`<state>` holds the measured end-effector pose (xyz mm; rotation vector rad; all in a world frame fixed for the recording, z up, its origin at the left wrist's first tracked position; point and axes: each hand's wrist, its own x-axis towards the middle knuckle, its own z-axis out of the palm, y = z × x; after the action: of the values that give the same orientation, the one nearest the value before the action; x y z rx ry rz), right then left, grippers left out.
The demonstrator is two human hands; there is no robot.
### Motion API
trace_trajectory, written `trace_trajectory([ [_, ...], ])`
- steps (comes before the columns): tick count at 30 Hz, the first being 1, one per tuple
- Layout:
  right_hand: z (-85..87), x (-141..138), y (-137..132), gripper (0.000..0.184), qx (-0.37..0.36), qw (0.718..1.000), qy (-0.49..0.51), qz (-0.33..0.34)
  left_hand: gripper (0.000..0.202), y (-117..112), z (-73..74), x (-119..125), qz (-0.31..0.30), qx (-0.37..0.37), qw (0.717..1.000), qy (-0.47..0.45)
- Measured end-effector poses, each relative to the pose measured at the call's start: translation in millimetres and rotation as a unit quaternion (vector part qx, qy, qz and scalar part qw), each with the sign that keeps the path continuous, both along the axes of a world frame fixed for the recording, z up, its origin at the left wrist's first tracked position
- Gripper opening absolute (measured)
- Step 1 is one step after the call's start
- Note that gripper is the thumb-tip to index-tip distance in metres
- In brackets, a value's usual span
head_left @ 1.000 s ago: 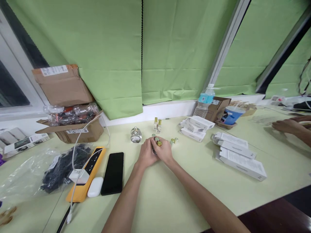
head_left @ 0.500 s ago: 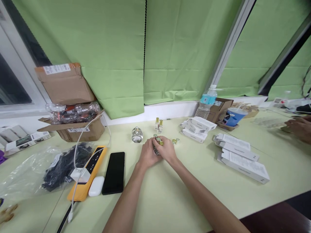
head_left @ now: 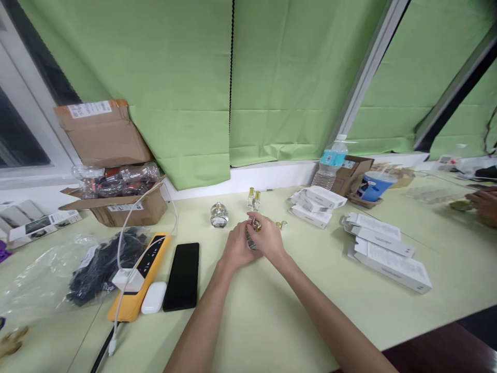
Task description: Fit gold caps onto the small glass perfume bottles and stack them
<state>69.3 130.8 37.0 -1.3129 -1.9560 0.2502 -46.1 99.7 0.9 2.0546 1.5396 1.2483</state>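
My left hand (head_left: 236,247) and my right hand (head_left: 268,240) meet at the middle of the pale green table (head_left: 272,311). Both are closed around a cluster of small glass bottles with gold caps (head_left: 253,228); only the caps and a bit of glass show between the fingers. My right fingers pinch at one cap on top. Beyond the hands stand two small gold-capped bottles (head_left: 253,199) and a round clear glass bottle (head_left: 218,215). A couple of loose gold caps (head_left: 281,225) lie just right of my right hand.
Left of my arms lie a black phone (head_left: 182,275), a white case (head_left: 154,298), a yellow power strip (head_left: 135,277), a plastic bag (head_left: 77,269). Cardboard boxes (head_left: 112,207) sit far left. White boxes (head_left: 388,254), a water bottle (head_left: 328,163), a blue cup (head_left: 370,187) stand right. Another person's hand (head_left: 481,202) is at the far right.
My right hand has risen a little over the bottle cluster, its fingers now on a cap at the top. The other person's hand drew back toward the right edge.
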Motion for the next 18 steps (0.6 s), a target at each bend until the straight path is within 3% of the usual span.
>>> trace_trajectory([
  [6,4.5,-6.4,-9.8,0.032,0.046,0.992,-0.114,-0.032,0.057,-1.3,6.1,1.5,-0.005,0.014,1.000,0.018],
  [18,1.2,-5.4,-5.3,0.035,0.085,0.982,-0.167,-0.012,0.049,1.0,4.8,4.0,0.001,0.003,0.999,0.047],
])
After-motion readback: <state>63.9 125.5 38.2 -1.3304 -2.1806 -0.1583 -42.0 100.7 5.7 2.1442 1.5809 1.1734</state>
